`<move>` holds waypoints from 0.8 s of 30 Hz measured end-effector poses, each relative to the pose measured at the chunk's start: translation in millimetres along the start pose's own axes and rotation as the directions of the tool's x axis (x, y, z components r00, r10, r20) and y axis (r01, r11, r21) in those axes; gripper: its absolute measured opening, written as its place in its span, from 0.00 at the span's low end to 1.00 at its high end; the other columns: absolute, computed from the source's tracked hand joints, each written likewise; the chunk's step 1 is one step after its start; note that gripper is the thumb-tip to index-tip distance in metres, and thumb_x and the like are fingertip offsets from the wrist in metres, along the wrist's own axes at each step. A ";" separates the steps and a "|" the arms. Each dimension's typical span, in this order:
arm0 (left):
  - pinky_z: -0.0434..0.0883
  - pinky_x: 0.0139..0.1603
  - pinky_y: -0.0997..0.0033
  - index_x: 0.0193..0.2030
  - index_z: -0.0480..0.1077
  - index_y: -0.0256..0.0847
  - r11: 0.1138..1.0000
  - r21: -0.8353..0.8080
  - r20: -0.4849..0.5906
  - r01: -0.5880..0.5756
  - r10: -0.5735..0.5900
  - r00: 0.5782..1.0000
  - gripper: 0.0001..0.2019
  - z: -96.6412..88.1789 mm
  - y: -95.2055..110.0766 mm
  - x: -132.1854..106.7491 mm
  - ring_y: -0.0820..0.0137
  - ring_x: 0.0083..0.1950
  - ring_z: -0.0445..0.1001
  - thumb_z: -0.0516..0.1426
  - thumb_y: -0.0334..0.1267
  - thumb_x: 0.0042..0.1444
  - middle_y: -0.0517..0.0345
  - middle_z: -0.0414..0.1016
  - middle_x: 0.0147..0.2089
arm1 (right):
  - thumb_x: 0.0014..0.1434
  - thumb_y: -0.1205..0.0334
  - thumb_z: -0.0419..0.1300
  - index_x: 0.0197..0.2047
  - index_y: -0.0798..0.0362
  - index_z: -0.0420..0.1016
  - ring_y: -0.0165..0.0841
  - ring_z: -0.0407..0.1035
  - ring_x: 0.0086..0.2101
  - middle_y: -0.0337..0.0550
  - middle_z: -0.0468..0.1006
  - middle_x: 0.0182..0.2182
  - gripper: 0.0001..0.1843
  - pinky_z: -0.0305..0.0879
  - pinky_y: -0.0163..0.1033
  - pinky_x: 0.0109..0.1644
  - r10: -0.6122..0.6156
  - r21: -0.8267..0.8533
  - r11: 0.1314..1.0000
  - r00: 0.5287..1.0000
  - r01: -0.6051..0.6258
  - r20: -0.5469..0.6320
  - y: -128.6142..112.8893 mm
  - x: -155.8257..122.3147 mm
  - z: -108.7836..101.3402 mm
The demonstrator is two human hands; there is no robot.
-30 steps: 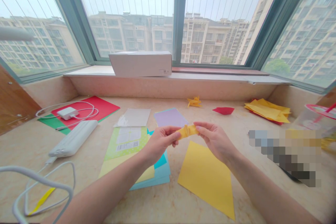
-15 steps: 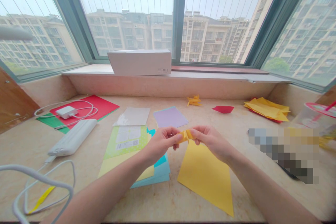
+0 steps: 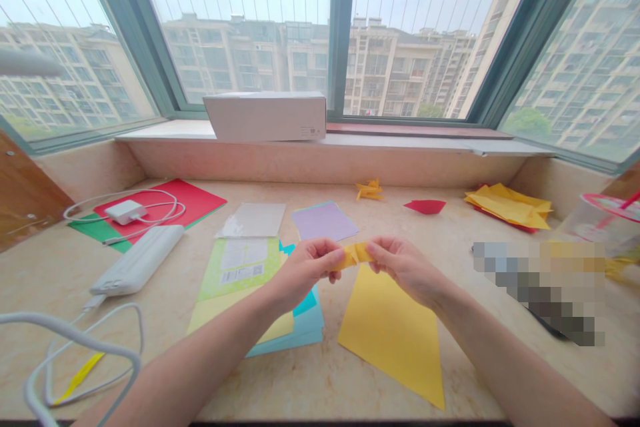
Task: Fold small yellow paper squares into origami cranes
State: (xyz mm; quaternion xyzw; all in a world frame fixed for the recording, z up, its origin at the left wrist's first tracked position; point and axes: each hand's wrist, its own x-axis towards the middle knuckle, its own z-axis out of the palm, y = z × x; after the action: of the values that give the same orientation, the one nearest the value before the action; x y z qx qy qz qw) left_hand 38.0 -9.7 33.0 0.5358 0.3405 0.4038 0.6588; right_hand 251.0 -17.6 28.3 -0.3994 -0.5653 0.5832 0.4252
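Observation:
A small folded piece of yellow paper (image 3: pixel 354 255) is held in the air above the stone counter, pinched at both ends. My left hand (image 3: pixel 306 269) grips its left end with thumb and fingers closed. My right hand (image 3: pixel 403 266) pinches its right end. Below the hands a flat yellow sheet (image 3: pixel 393 330) lies on the counter, with a stack of blue, yellow and green sheets (image 3: pixel 253 293) to its left and a lilac sheet (image 3: pixel 323 221) behind.
A white power bank (image 3: pixel 139 269) and white cables (image 3: pixel 75 353) lie at the left, a charger (image 3: pixel 125 211) on red paper. A white box (image 3: pixel 265 116) sits on the sill. Folded yellow (image 3: pixel 370 190) and red (image 3: pixel 425 206) pieces and a yellow pile (image 3: pixel 507 208) lie behind.
Both hands kept their pinch on the yellow piece; they pushed it shorter half a second ago and have drawn it out slightly again.

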 end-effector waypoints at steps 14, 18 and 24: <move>0.68 0.29 0.78 0.35 0.64 0.39 0.980 -0.194 -0.022 -0.051 0.048 0.999 0.16 9.5 -2.6 -3.8 0.77 0.25 0.73 0.69 0.35 0.48 0.64 0.75 0.26 | 0.52 0.50 0.71 0.33 0.51 0.74 0.29 0.68 0.30 0.37 0.79 0.28 0.15 0.62 0.37 0.37 -0.091 0.061 0.994 0.995 0.093 -0.034 2.1 -0.7 24.0; 0.72 0.34 0.76 0.41 0.65 0.38 0.970 -0.233 -0.056 -0.064 0.053 0.997 0.17 9.0 -2.8 -4.0 0.74 0.30 0.77 0.68 0.41 0.52 0.56 0.80 0.32 | 0.52 0.51 0.71 0.42 0.51 0.76 0.29 0.69 0.28 0.36 0.79 0.27 0.18 0.63 0.37 0.35 -0.091 0.067 0.993 0.991 0.098 -0.096 4.6 -0.4 23.2; 0.74 0.43 0.70 0.54 0.61 0.40 0.973 -0.174 -0.073 -0.153 0.142 0.987 0.24 10.5 -4.5 -4.9 0.71 0.36 0.79 0.66 0.41 0.55 0.54 0.81 0.37 | 0.53 0.49 0.70 0.41 0.53 0.76 0.31 0.73 0.28 0.41 0.82 0.29 0.19 0.64 0.38 0.35 -0.062 0.048 0.996 0.982 0.071 -0.178 7.9 1.3 22.1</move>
State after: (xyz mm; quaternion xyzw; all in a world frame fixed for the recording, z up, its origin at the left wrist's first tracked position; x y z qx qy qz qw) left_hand 45.8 -19.1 30.6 0.4856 0.2819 0.4965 0.6620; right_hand 229.3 -23.4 21.4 -0.4189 -0.5225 0.5460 0.5035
